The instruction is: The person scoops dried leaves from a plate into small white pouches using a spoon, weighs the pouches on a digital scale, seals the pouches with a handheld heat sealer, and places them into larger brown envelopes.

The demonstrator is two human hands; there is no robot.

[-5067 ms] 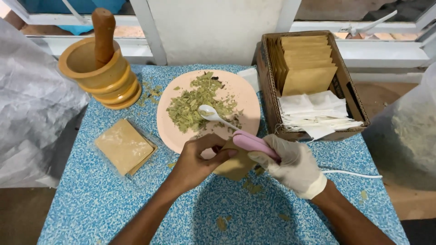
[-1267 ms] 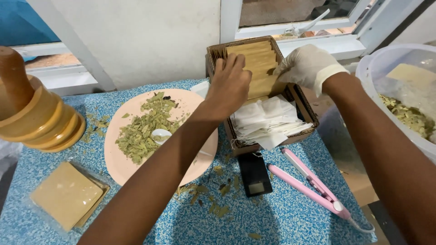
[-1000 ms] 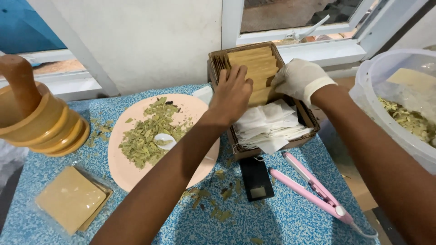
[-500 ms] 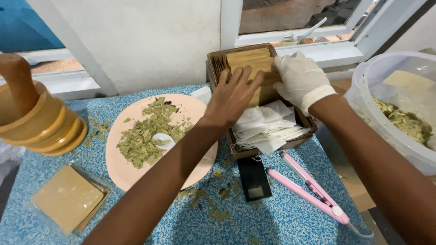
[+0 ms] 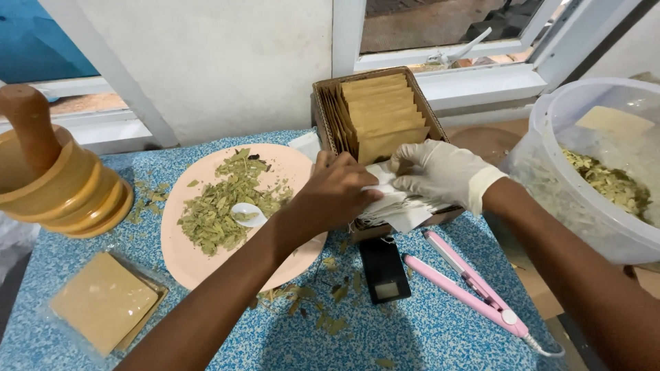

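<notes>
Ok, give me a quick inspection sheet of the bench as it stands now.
Surface: blue speckled table, leaf crumbs scattered.
Job's things: cardboard box with brown envelopes and white sachets.
Clutter: pink plate of dried leaves, white spoon, wooden mortar, pink sealer, black scale, tan squares, tub.
Grippers: left hand bare, right hand gloved, both at the sachets.
Cables: sealer cord.
Surroundings: wall, window frames.

White wall [image 5: 227, 62]; white-framed window [image 5: 440, 55] behind; blue speckled table [image 5: 426, 330]; daylight.
</notes>
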